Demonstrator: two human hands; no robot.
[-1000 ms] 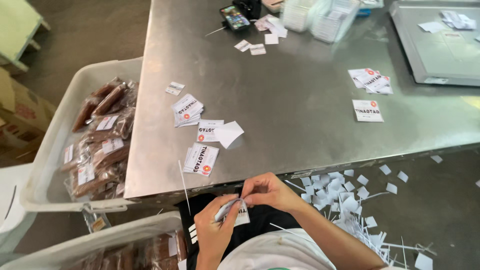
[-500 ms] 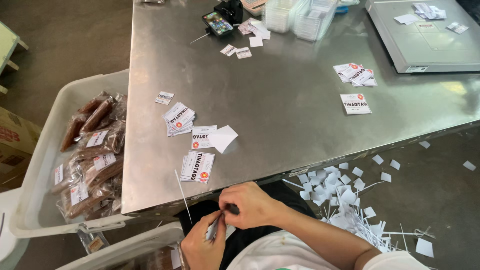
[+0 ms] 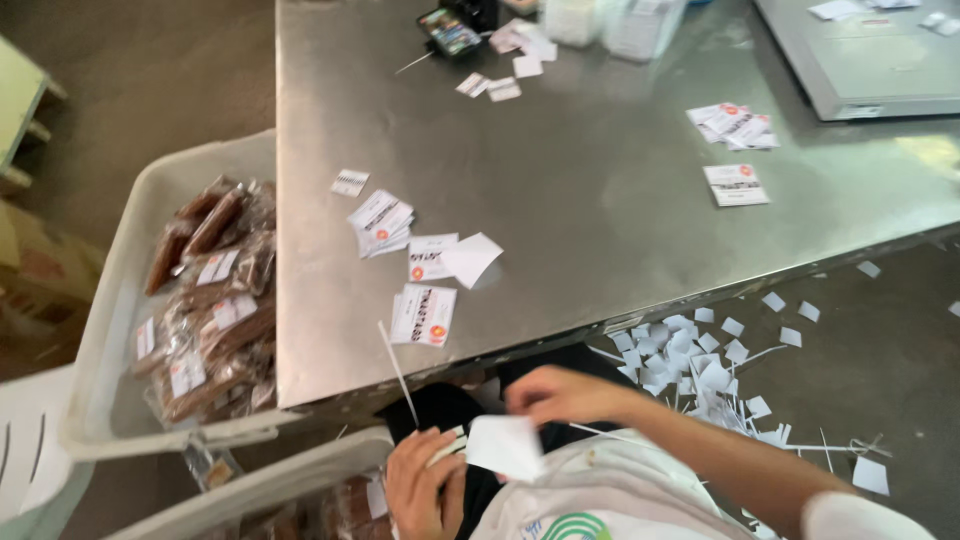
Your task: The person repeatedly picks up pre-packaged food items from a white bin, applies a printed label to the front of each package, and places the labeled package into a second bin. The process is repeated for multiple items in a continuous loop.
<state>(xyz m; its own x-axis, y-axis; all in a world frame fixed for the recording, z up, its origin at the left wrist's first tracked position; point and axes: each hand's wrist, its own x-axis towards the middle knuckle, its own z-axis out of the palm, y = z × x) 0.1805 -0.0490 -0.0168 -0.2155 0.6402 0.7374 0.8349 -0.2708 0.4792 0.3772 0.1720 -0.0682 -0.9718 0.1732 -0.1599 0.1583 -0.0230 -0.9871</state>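
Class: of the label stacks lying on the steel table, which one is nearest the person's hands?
The label stack at the table's near edge, beside the thin white strip; the other stacks lie farther back.

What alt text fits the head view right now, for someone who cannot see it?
Below a steel table, the right hand pinches a white paper square while the left hand grips a small item. Label stacks lie on the table; a tray of packaged snacks sits left.

Right hand [image 3: 560,393] pinches a white paper slip [image 3: 505,446] just below the steel table [image 3: 600,200] edge; left hand [image 3: 420,485] grips a small item beside it. Printed labels [image 3: 423,314] lie on the table, packaged snacks fill the white tub [image 3: 110,340], paper scraps [image 3: 700,360] litter the floor.
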